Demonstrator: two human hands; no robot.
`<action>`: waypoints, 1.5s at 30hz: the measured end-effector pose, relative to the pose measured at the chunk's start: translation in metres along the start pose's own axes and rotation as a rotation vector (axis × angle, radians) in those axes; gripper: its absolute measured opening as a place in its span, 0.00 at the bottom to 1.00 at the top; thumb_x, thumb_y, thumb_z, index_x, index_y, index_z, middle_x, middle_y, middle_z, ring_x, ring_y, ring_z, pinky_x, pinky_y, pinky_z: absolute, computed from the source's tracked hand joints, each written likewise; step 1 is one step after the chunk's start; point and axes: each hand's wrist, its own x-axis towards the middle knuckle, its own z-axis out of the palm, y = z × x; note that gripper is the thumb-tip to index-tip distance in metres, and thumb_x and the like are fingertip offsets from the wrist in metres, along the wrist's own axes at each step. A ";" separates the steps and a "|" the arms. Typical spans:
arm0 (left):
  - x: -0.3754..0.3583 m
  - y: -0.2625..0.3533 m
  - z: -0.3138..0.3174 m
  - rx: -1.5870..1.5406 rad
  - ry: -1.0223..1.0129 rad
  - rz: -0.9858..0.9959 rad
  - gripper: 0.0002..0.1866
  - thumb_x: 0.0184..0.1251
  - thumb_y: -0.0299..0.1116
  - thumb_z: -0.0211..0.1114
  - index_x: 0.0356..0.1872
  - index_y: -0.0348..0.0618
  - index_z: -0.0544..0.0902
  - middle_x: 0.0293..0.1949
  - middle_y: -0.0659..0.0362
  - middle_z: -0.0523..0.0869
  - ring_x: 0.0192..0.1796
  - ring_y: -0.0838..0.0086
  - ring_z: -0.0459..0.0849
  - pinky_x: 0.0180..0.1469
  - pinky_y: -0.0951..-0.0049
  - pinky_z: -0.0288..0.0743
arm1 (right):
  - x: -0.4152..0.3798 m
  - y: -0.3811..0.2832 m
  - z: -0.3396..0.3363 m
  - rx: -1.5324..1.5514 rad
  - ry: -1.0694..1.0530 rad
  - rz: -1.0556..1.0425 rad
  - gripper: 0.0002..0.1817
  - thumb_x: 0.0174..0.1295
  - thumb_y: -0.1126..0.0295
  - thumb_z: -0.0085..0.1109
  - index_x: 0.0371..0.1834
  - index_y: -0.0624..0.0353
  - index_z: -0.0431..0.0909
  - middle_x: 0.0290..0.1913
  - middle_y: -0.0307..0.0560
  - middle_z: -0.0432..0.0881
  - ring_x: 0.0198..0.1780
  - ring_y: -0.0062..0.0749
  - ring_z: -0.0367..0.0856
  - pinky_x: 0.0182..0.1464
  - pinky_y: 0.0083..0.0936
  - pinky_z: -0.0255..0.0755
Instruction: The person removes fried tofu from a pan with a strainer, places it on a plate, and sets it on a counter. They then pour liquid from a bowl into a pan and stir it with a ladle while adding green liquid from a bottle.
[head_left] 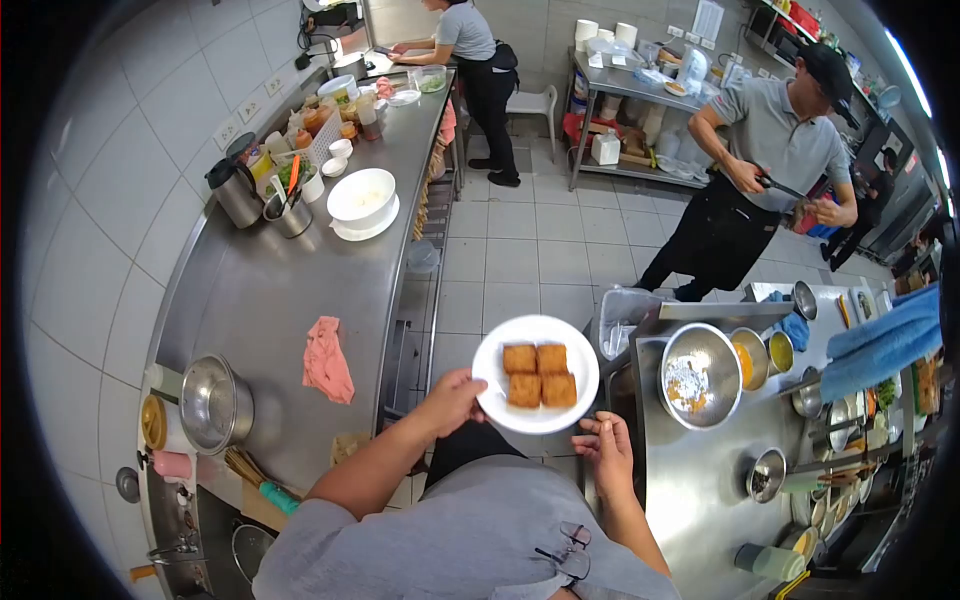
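Squarely between two hands, a white plate [585, 360] bearing four browned squares [556, 390] is held out before a person in a gray shirt [480, 510], glasses [572, 552] hanging at the front. The left hand [457, 400] grips the plate's left rim, thumb on top, other fingers out of sight beneath. The right hand [607, 450], fingers bent, is at the lower right edge; whether it touches the rim, or pinches anything small, cannot be told. Round, the plate has no long axis; it lies forward of and between the hands, the left the one clearly in contact. On the left tabletop [350, 290] lies a pink cloth [328, 362], with a steel bowl [215, 405] near it; on the right tabletop [690, 490], a mixing bowl [715, 350] holds white powder [688, 380]. Farther along the left side, a white bowl [362, 212] stands on a dish [365, 235], its contents hard to make out. Beyond the plate, to the right, a co-worker [790, 150] holds a dark, slim object [780, 188], not identifiable. At the far end, another person [470, 50] stands by the left tabletop, head mostly cut off by the top edge. A third figure [878, 200], at far right, is dim and partly hidden.
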 end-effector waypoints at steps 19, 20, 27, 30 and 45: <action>0.445 0.278 -0.220 -0.386 0.650 0.653 0.09 0.69 0.27 0.51 0.44 0.32 0.75 0.29 0.52 0.84 0.26 0.72 0.83 0.19 0.81 0.67 | 0.139 0.014 0.007 -1.367 0.301 0.013 0.28 0.55 0.62 0.67 0.58 0.61 0.73 0.57 0.61 0.76 0.57 0.57 0.76 0.58 0.42 0.71; 0.469 0.284 -0.238 -0.406 0.710 0.646 0.09 0.68 0.26 0.50 0.44 0.31 0.75 0.29 0.51 0.84 0.26 0.71 0.83 0.19 0.81 0.67 | 0.141 0.023 0.001 -1.358 0.336 0.072 0.27 0.55 0.62 0.66 0.58 0.60 0.74 0.56 0.61 0.77 0.57 0.57 0.76 0.58 0.42 0.71; 0.549 0.342 -0.295 -0.522 1.024 0.554 0.15 0.61 0.19 0.49 0.48 0.24 0.74 0.32 0.45 0.84 0.23 0.67 0.84 0.17 0.79 0.70 | 0.131 0.070 0.001 -1.291 0.521 0.376 0.25 0.57 0.62 0.62 0.57 0.61 0.74 0.51 0.62 0.81 0.55 0.57 0.77 0.56 0.43 0.72; 0.588 0.353 -0.344 -0.481 0.860 0.388 0.19 0.63 0.17 0.51 0.57 0.34 0.70 0.45 0.47 0.82 0.35 0.62 0.87 0.30 0.74 0.84 | 0.116 0.073 0.002 -1.256 0.489 0.478 0.24 0.59 0.62 0.59 0.58 0.60 0.74 0.50 0.62 0.81 0.55 0.57 0.78 0.55 0.43 0.72; 0.554 0.240 -0.187 0.255 0.169 0.452 0.02 0.68 0.29 0.60 0.35 0.49 0.76 0.25 0.69 0.73 0.25 0.85 0.71 0.25 0.82 0.64 | 0.116 0.141 0.016 -0.866 0.592 0.275 0.30 0.55 0.57 0.67 0.59 0.58 0.75 0.57 0.57 0.79 0.58 0.53 0.78 0.58 0.40 0.72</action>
